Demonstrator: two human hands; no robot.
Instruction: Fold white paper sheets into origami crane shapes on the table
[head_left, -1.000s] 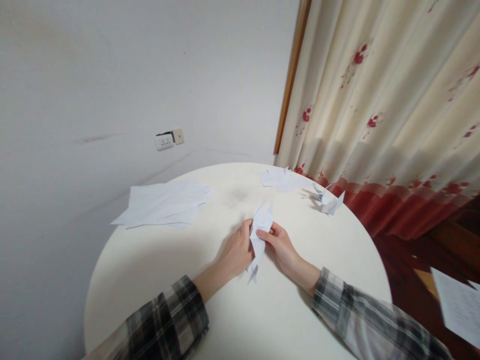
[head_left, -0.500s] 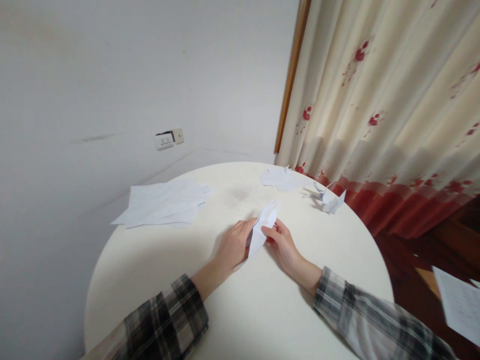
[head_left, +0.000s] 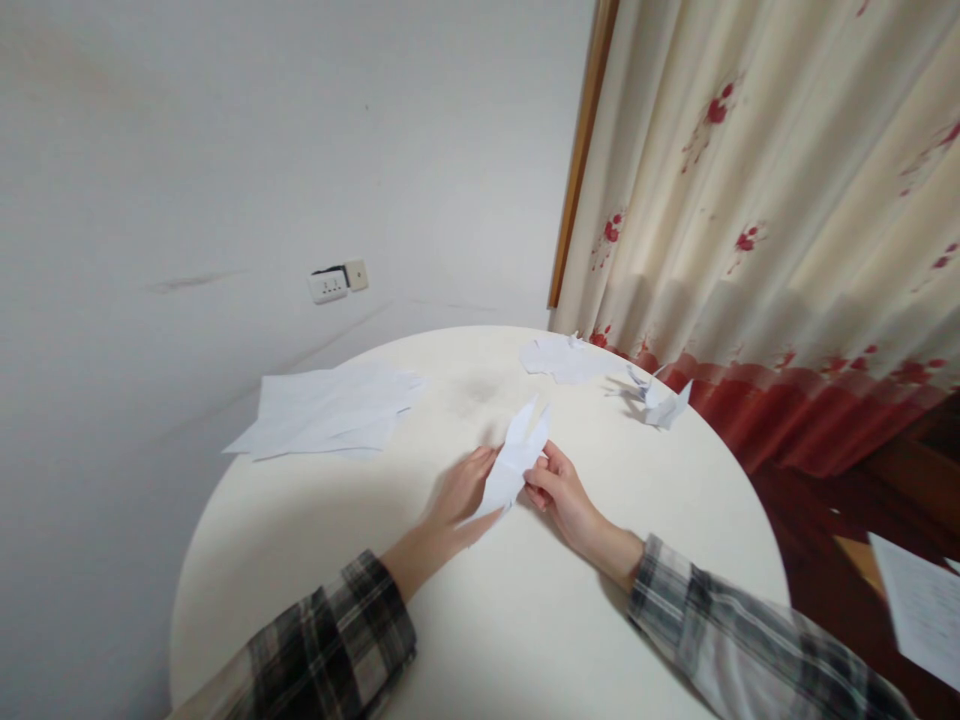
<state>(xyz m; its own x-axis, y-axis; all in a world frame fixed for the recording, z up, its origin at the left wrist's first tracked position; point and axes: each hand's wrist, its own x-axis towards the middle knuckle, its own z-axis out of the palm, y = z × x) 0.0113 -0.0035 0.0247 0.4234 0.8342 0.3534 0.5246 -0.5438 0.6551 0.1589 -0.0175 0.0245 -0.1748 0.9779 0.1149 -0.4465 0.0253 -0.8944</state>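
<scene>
1. at left, flat white sheets [head_left: 322, 412] are lying loosely piled on a round white table [head_left: 300, 535], showing no folded shape.
2. the left hand [head_left: 459, 492] is supporting the work from behind and to the left; its fingers are largely hiding behind the paper, so how firmly they are closing cannot be told.
3. at center, the folded paper [head_left: 507, 474] is sitting between the two hands, tilting, its far end splitting into two points. the folding is appearing well advanced, with the narrow body and points formed; judged against the standing pieces, some shaping is seemingly remaining.
4. the right hand [head_left: 556, 486] is pinching the paper's right edge between thumb and curled fingers, the paper lying just to its left and touching it.
5. beyond that hand, thin white paper [head_left: 559, 358] is resting near the table's far edge.
6. farther right, angular folded pieces [head_left: 661, 402] are standing well apart from the hands, looking finished.
</scene>
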